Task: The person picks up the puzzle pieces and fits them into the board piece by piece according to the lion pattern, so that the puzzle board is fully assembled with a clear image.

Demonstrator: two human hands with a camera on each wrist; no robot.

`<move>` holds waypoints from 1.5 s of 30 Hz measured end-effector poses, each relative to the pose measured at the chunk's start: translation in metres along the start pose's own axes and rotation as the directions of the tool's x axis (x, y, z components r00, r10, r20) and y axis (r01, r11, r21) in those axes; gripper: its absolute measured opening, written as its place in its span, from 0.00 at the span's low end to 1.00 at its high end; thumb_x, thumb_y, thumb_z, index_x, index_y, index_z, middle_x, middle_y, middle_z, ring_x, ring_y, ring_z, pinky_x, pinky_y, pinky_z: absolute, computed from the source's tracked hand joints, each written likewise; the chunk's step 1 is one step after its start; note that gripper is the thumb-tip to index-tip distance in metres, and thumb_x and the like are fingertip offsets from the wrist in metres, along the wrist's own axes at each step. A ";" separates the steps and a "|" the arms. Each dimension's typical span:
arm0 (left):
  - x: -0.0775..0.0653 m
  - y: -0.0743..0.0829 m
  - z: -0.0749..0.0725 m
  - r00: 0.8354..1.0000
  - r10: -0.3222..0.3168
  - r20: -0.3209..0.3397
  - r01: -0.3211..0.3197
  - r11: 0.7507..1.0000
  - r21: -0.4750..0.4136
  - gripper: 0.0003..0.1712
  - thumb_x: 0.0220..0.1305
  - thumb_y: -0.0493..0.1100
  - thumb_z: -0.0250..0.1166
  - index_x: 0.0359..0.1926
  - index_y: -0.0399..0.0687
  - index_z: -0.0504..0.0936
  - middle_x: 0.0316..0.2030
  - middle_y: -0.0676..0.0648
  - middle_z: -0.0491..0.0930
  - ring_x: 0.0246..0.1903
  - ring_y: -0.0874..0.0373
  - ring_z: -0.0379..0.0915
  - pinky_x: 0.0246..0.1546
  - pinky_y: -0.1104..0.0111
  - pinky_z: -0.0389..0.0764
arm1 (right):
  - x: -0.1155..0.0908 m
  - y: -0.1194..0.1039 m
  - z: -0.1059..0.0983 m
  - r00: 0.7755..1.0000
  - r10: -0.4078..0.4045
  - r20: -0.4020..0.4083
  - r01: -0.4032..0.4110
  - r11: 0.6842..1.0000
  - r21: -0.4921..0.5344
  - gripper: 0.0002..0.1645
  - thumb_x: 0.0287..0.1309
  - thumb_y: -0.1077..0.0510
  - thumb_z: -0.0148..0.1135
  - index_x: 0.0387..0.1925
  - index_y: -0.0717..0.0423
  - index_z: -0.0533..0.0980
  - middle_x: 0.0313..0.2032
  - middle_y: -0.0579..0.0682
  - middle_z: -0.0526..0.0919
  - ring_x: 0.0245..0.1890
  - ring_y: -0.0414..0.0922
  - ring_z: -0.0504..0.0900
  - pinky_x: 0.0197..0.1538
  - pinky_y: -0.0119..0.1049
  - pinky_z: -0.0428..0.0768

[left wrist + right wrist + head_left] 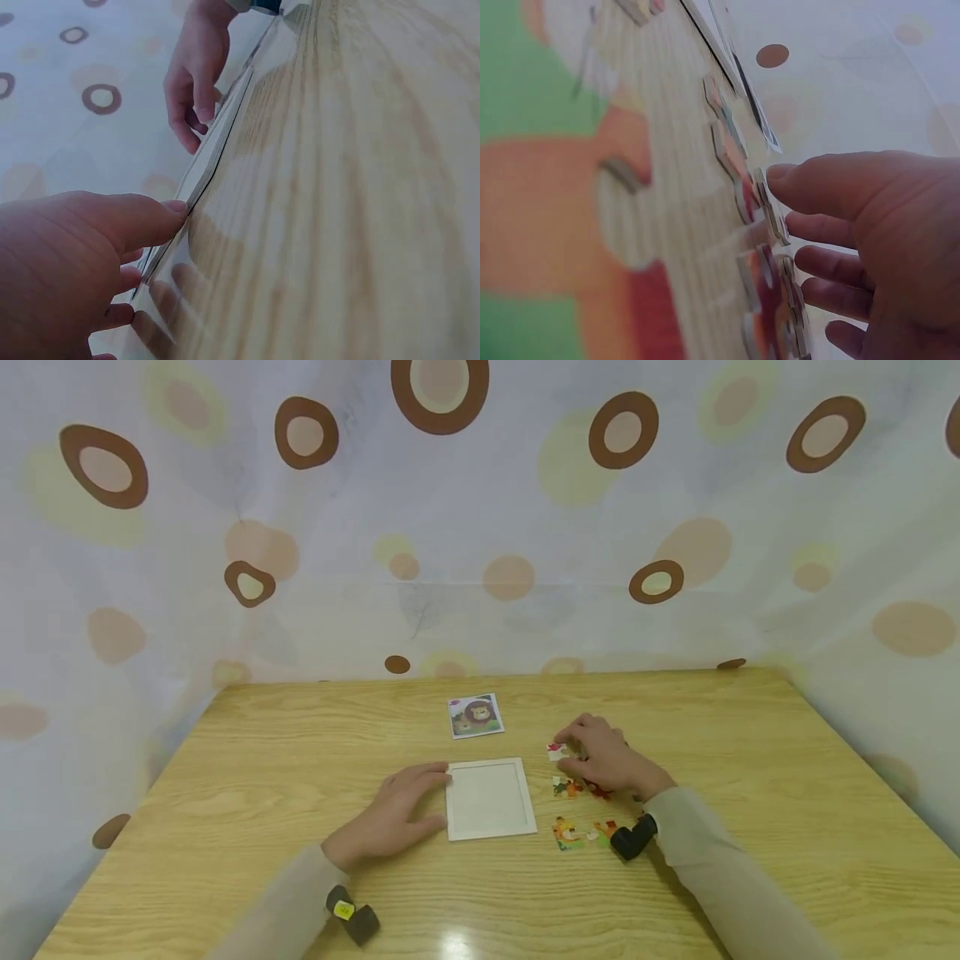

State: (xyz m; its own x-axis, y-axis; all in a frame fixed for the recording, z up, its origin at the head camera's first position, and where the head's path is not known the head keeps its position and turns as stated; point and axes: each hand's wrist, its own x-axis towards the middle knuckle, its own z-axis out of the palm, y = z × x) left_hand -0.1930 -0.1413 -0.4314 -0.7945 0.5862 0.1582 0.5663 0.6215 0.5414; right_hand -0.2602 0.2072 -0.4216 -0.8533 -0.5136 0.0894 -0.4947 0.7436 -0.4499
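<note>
My left hand (393, 810) rests at the left edge of a white square puzzle tray (489, 800). Its thumb touches that edge near the lower corner, and its fingers lie by the upper corner, as the left wrist view (67, 255) also shows. My right hand (603, 756) bends over the loose jigsaw pieces right of the tray. Its thumb and forefinger are at opposite edges of a white puzzle piece with a pink print (556, 752). In the right wrist view the thumb (802, 180) meets a piece's edge. Some pieces are hidden under this hand.
Behind the tray lies a picture card with a lion (476, 716). Nearer pieces include an orange and green one (567, 787), a yellow one (567, 833) and another (600, 833) near the right wrist's black camera (633, 837). A dotted curtain (465, 627) borders the wooden table (300, 743).
</note>
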 end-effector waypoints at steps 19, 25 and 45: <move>0.001 -0.001 0.004 1.000 -0.027 0.007 0.027 0.999 -0.029 0.34 0.61 0.52 0.66 0.63 0.40 0.70 0.70 0.40 0.61 0.70 0.41 0.52 0.67 0.42 0.50 | 0.020 -0.007 -0.011 0.993 0.066 0.102 -0.064 0.998 -0.019 0.16 0.55 0.54 0.69 0.40 0.55 0.73 0.38 0.51 0.76 0.39 0.49 0.72 0.49 0.59 0.64; 0.002 -0.001 0.004 1.000 -0.015 0.003 0.015 1.000 -0.023 0.35 0.61 0.52 0.65 0.64 0.39 0.68 0.70 0.39 0.61 0.70 0.39 0.52 0.67 0.41 0.50 | 0.023 -0.011 -0.012 0.994 0.071 0.078 -0.075 0.996 0.042 0.14 0.55 0.57 0.69 0.37 0.54 0.72 0.31 0.46 0.78 0.33 0.43 0.74 0.48 0.58 0.58; 0.001 0.002 0.003 0.999 -0.007 0.037 0.007 1.000 -0.005 0.41 0.58 0.56 0.68 0.64 0.36 0.67 0.70 0.38 0.60 0.69 0.38 0.52 0.66 0.40 0.52 | 0.039 -0.037 0.003 0.997 -0.061 0.039 0.048 0.960 0.275 0.02 0.62 0.62 0.61 0.36 0.55 0.75 0.30 0.46 0.78 0.27 0.40 0.73 0.32 0.31 0.73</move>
State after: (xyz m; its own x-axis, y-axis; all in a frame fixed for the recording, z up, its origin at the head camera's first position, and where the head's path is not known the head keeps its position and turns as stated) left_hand -0.1925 -0.1381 -0.4327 -0.7899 0.6006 0.1238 0.5594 0.6229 0.5468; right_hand -0.2743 0.1580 -0.4044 -0.8144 -0.5745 0.0821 -0.4708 0.5713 -0.6723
